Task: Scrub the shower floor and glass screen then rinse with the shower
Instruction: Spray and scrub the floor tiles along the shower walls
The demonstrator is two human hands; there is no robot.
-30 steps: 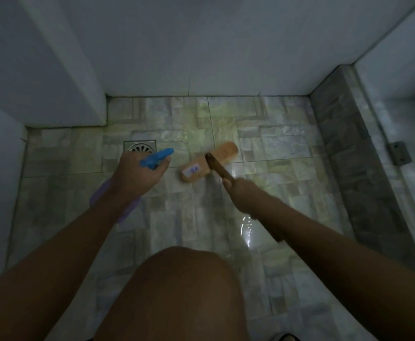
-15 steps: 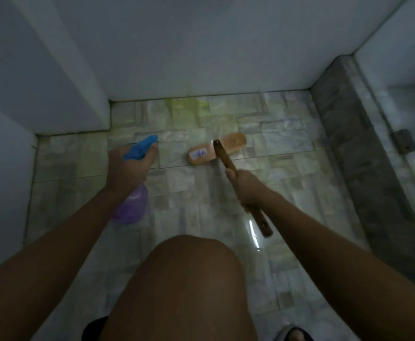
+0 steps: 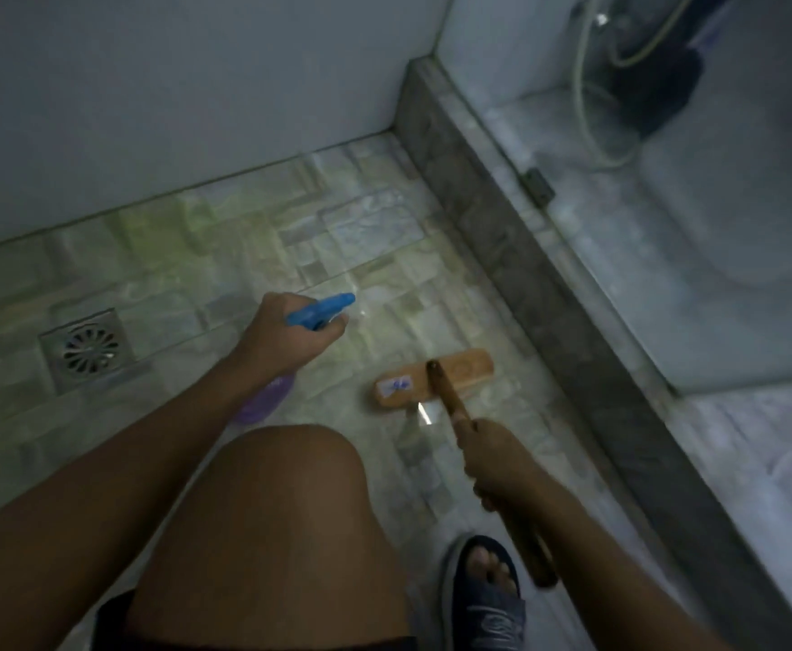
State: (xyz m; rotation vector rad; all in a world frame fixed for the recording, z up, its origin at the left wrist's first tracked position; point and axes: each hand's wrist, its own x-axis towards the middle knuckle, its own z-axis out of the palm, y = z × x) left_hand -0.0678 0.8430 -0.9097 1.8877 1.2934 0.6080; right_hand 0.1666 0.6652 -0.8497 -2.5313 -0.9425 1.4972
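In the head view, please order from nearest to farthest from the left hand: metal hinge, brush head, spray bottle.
1. the spray bottle, held in the left hand
2. the brush head, on the floor to the right
3. the metal hinge, far right by the glass

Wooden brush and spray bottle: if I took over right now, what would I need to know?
Left hand grips the purple spray bottle with the blue trigger, held above the pale stone-tile floor.
Right hand grips the long wooden scrub brush by its handle; its head rests on the floor near the grey curb.
Done: floor looks wet in places.
Left: scrub floor, then the glass screen, then rinse.
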